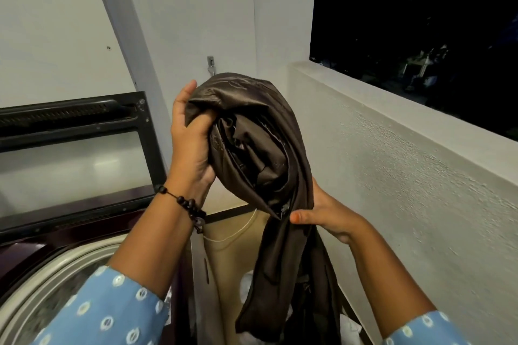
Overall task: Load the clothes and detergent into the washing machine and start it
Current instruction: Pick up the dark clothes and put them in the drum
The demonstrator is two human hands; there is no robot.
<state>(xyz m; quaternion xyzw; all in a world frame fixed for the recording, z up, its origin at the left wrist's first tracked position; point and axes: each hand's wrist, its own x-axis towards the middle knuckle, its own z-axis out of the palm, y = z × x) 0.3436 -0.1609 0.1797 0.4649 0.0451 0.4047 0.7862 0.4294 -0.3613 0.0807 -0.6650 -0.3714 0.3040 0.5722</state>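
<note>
A dark brown satin garment point(260, 154) hangs bunched in mid-air at the centre of the head view. My left hand point(187, 143) grips its upper fold, fingers curled into the cloth. Lower down, my right hand point(322, 218) pinches the garment where it narrows, and a long tail drops below it. The top-loading washing machine point(56, 274) stands at the lower left with its lid point(75, 148) raised against the wall. Its round drum opening sits under my left forearm. No detergent is in view.
A beige laundry basket point(224, 260) holding dark and white clothes stands between the machine and the white parapet wall point(392, 176) on the right. Above the parapet is a dark window opening. A metal hook point(210, 64) is fixed to the back wall.
</note>
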